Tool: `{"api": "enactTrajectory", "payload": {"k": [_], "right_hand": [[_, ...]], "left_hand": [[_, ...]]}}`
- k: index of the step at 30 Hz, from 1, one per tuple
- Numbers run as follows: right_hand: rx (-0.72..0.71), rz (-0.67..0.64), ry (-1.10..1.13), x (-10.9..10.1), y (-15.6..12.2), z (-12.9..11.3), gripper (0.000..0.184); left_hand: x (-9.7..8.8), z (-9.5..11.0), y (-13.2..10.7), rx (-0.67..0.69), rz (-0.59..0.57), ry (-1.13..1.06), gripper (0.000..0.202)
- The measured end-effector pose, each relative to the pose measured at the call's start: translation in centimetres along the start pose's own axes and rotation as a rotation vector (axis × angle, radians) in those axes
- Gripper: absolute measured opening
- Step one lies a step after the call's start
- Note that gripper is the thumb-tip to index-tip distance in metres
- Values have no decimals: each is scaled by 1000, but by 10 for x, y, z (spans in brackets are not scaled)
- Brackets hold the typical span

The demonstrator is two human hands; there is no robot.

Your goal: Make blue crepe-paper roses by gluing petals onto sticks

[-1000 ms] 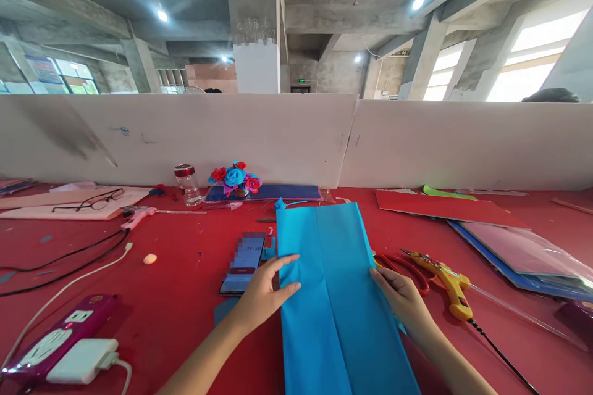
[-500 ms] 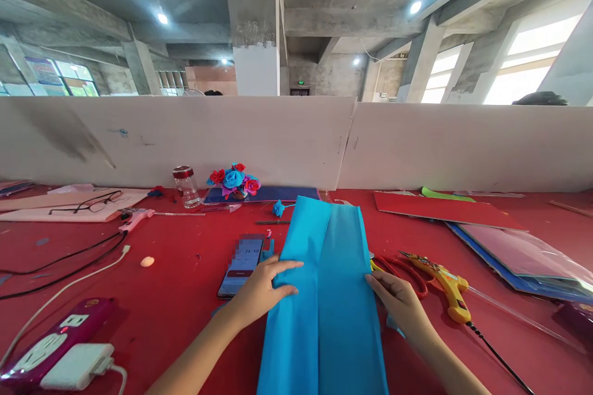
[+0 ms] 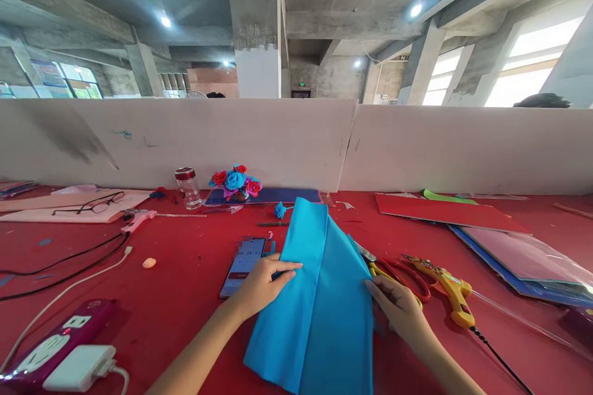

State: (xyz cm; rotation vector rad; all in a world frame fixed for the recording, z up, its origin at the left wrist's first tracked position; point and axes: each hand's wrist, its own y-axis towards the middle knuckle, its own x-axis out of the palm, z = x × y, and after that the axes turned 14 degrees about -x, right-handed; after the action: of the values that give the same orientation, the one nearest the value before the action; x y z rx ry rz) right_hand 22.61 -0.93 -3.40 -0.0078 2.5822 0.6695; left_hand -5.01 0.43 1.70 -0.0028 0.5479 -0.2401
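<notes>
A folded sheet of blue paper stretches up the middle of the view, with a lengthwise crease and its top right corner slanting back. My left hand grips its left edge, thumb and index finger lying on top. On the right edge, my right hand pinches the paper between thumb and fingers. The fingertips under the sheet are hidden. Just left of the paper lies a phone with a running timer. Red-and-yellow scissors rest beyond my right hand, partly covered by the paper.
A yellow glue gun lies at right on the red table. Several paper flowers and a glass bottle stand near the white partition. A power strip is front left; stacked sheets lie right.
The paper has turned and its lower end has swung left. Its top right corner has dropped back, showing more of the scissors. Both hands keep their hold.
</notes>
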Motion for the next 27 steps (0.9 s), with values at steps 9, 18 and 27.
{"api": "enactTrajectory", "payload": {"k": [9,18,27], "right_hand": [[-173,136,-734,-18,2,57,38],[80,-60,-843,-29,14,66,33],[288,-73,-716,-43,40,69,8]], "left_hand": [[-3,-7,1,5,-4,109,44],[-19,5,7,67,15,364,43],[-36,30,1,38,67,482,55]]}}
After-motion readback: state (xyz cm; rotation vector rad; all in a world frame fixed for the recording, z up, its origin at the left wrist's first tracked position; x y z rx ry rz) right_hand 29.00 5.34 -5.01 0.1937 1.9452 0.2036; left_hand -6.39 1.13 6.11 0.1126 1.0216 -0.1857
